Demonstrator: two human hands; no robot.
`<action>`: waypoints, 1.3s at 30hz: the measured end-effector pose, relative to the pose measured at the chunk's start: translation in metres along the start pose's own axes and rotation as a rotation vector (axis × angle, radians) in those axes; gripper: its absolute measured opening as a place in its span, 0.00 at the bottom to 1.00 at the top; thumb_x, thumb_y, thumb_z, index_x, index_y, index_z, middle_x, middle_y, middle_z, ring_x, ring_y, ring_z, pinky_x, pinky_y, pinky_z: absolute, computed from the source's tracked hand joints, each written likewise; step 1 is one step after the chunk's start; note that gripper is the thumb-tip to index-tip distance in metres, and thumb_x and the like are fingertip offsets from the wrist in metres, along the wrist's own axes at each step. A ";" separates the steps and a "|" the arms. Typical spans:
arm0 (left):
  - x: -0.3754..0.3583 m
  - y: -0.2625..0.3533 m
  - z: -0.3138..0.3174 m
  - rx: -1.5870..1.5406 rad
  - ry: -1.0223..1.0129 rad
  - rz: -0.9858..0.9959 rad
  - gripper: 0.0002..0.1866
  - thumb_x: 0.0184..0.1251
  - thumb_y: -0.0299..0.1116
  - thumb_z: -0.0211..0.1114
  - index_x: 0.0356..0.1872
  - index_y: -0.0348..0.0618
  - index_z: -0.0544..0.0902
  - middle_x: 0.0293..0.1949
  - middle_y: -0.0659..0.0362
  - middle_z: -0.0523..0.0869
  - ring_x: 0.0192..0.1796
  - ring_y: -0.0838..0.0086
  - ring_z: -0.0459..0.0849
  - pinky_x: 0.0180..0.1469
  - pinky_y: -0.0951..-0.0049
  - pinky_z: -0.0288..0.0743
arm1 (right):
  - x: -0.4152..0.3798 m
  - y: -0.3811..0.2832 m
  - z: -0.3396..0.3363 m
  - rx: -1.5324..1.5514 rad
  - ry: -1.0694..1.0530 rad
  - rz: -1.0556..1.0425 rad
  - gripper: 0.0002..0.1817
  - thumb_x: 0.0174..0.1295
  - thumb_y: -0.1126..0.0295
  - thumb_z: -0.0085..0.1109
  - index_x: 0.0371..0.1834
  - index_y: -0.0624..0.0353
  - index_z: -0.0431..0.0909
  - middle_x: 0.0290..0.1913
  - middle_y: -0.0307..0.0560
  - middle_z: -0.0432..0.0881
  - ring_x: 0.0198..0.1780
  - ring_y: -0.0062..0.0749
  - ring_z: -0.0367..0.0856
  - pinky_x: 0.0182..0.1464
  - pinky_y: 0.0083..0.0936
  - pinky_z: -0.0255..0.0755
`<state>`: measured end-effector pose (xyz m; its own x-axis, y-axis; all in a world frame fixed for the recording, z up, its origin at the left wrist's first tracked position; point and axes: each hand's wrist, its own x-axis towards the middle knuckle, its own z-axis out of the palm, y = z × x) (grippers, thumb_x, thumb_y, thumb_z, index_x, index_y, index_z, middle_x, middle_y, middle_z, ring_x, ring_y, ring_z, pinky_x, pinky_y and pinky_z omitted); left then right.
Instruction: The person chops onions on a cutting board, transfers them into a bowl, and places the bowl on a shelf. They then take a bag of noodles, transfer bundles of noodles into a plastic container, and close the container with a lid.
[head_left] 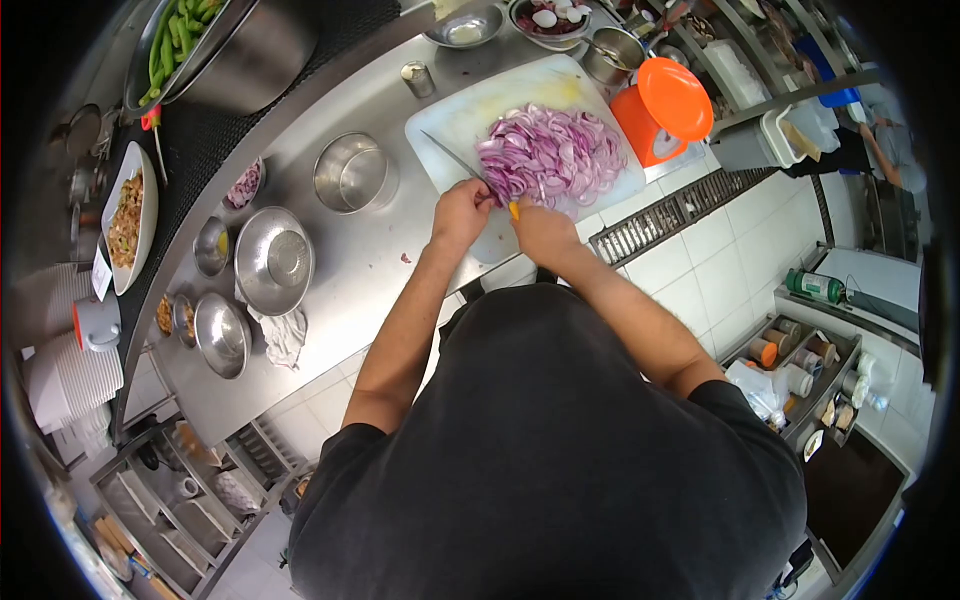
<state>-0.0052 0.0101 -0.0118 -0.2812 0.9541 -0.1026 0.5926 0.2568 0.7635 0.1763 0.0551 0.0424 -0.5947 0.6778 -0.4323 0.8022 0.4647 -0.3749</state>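
A heap of sliced red onion (560, 155) covers much of the white cutting board (440, 165). My right hand (545, 235) is closed around the yellow handle of a knife (455, 154) at the board's near edge. The knife's thin blade points to the upper left across the board. My left hand (463, 212) is closed, its fingertips together against the near side of the blade and the onion's left edge. Whatever lies between those fingertips is hidden.
An orange scale (672, 105) stands right of the board. On the steel counter (350, 260) are an empty round pot (350, 172), a large steel bowl (275, 262) and a cloth (284, 338). A bowl with eggs (548, 20) sits at the back. Another person (885, 150) is at far right.
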 end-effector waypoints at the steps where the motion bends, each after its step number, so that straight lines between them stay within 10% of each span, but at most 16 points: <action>1: -0.002 0.000 0.001 -0.013 -0.010 -0.002 0.09 0.66 0.26 0.75 0.44 0.38 0.87 0.41 0.53 0.92 0.40 0.66 0.92 0.46 0.66 0.86 | -0.004 -0.002 -0.005 -0.009 -0.010 0.000 0.19 0.78 0.61 0.56 0.57 0.68 0.73 0.44 0.61 0.91 0.47 0.58 0.92 0.51 0.48 0.83; 19: -0.008 0.011 0.005 0.138 -0.002 0.102 0.14 0.65 0.28 0.75 0.51 0.43 0.88 0.49 0.51 0.91 0.45 0.62 0.92 0.51 0.63 0.86 | 0.001 0.010 -0.018 0.077 0.079 0.000 0.21 0.77 0.56 0.58 0.56 0.65 0.75 0.41 0.64 0.90 0.45 0.61 0.90 0.49 0.54 0.80; 22: -0.018 0.019 -0.011 0.074 -0.044 0.069 0.20 0.64 0.30 0.75 0.57 0.45 0.87 0.58 0.51 0.88 0.60 0.59 0.87 0.62 0.61 0.81 | -0.013 0.011 -0.034 0.092 0.143 -0.010 0.21 0.77 0.55 0.58 0.55 0.64 0.76 0.41 0.64 0.89 0.45 0.63 0.89 0.48 0.55 0.79; 28: -0.032 -0.002 -0.088 0.503 0.490 0.079 0.27 0.62 0.37 0.77 0.64 0.44 0.84 0.67 0.50 0.82 0.73 0.53 0.76 0.81 0.37 0.55 | -0.035 0.022 -0.036 0.167 0.262 0.005 0.21 0.76 0.54 0.61 0.51 0.65 0.77 0.36 0.65 0.88 0.41 0.66 0.88 0.45 0.57 0.78; 39: -0.046 -0.042 -0.130 0.614 0.206 -0.019 0.07 0.69 0.33 0.70 0.44 0.46 0.90 0.49 0.56 0.92 0.60 0.57 0.86 0.81 0.34 0.53 | -0.051 0.013 -0.032 0.150 0.419 0.098 0.22 0.73 0.50 0.64 0.46 0.62 0.79 0.36 0.62 0.88 0.39 0.62 0.88 0.42 0.53 0.78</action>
<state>-0.1156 -0.0648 0.0440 -0.3988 0.9151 0.0589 0.8928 0.3728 0.2527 0.2194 0.0450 0.0862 -0.4191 0.9008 -0.1139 0.8184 0.3204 -0.4770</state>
